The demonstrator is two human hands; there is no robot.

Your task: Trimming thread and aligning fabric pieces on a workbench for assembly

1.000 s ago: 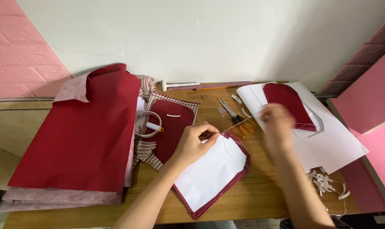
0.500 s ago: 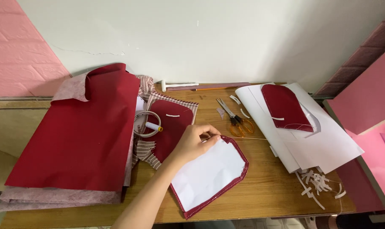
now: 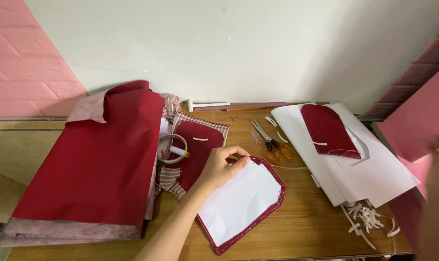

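**Left hand pinching a stitched red panel on the counter**

While the left hand point(image 3: 223, 166) is reaching in from the bottom edge, its grip is pinching the top edge of the red panel point(image 3: 241, 200), thumb and fingertips point(image 3: 242, 155) closed on the fabric. That panel is lying flat on the wooden counter point(image 3: 301, 227) at the front middle, with a white sheet covering most of its face and a stitched red border showing all round. The right hand point(image 3: 437, 193) is just a blur at the right edge, so I can't tell whether its grip is closed or loose.

Just right of the panel, a little heap of white paper scraps point(image 3: 367, 217) is sitting near the counter's front. To the left, a big fold of red fabric point(image 3: 96, 159) is taking up that whole side. Behind the hand, another red piece point(image 3: 195, 150) is lying on striped cloth, beside a thread spool point(image 3: 179, 152) inside a hoop. Further back, orange-handled scissors point(image 3: 272, 145) are lying open, and a third red piece point(image 3: 329, 130) is resting on the white paper stack point(image 3: 374, 169) toward the wall.
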